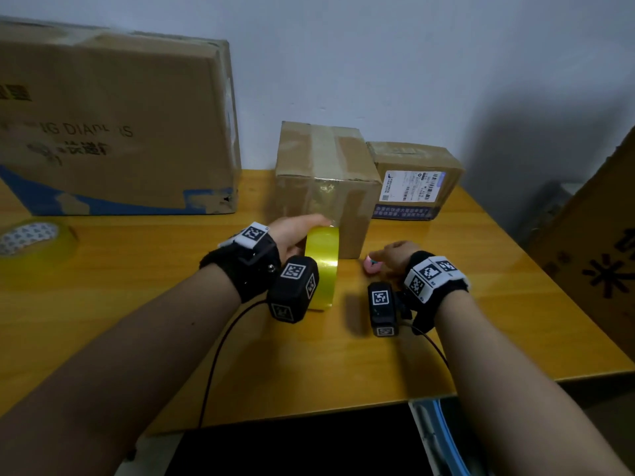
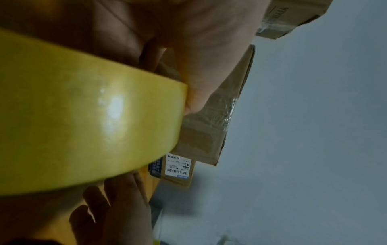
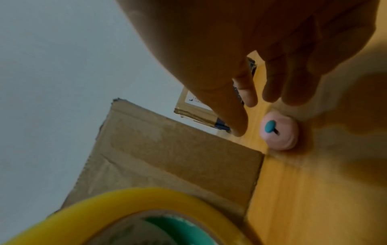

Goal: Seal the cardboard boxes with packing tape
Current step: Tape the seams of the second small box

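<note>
A yellow tape roll (image 1: 322,266) is gripped on edge by the left hand (image 1: 294,235), against the middle box (image 1: 326,187) near the desk's back edge. The right hand (image 1: 395,257), fingers loosely spread and holding nothing, is lowered over a small pink cutter (image 3: 279,131). The cutter should be pinched firmly while the tape is kept taut. The orange wooden desk (image 1: 137,304) is set against a pale wall

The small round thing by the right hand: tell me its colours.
Pink body with a teal button, the small round thing shows best in the right wrist view.
</note>
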